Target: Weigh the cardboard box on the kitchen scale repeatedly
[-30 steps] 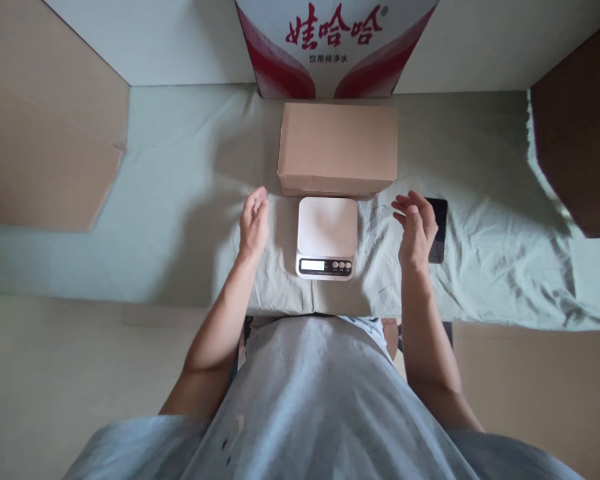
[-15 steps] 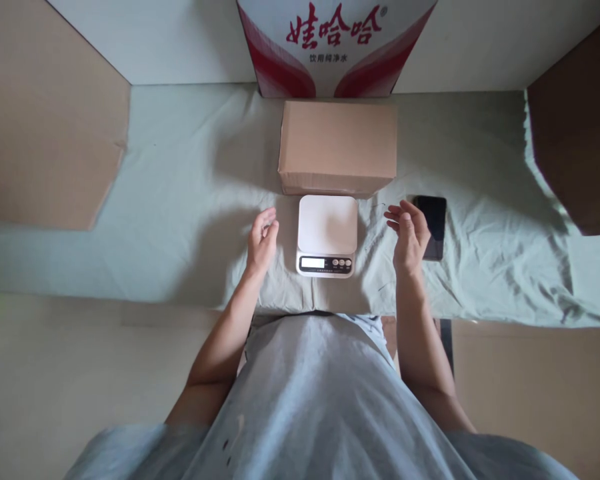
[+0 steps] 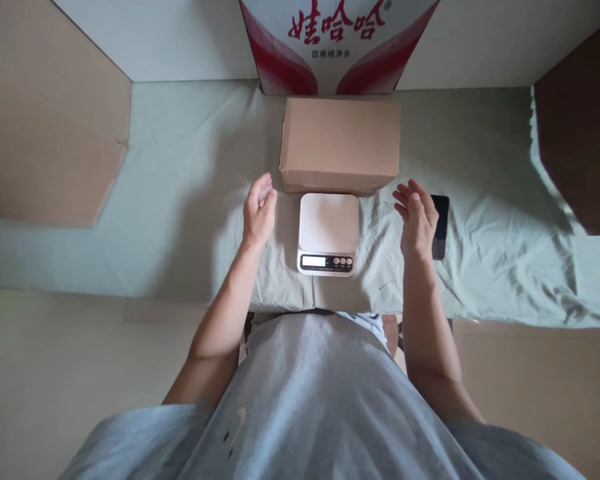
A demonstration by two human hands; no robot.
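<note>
A small white kitchen scale (image 3: 329,232) with a display and three buttons sits on the pale green cloth (image 3: 180,200), nothing on its platform. Just behind it lies a closed brown cardboard box (image 3: 340,142). My left hand (image 3: 259,212) hovers to the left of the scale, fingers apart, palm facing inward, holding nothing. To the right of the scale my right hand (image 3: 416,220) is held the same way and is also empty. A black phone (image 3: 440,225) lies flat on the cloth, partly hidden behind my right hand.
A red and white printed carton (image 3: 337,43) stands at the back against the wall. Brown cardboard sheets stand at the left (image 3: 45,127) and right (image 3: 580,127) sides. The cloth's front edge runs just before my grey-shirted body.
Both hands drew back toward me half a second ago, then moved forward again to the sides of the scale, nearer the box. Nothing was picked up.
</note>
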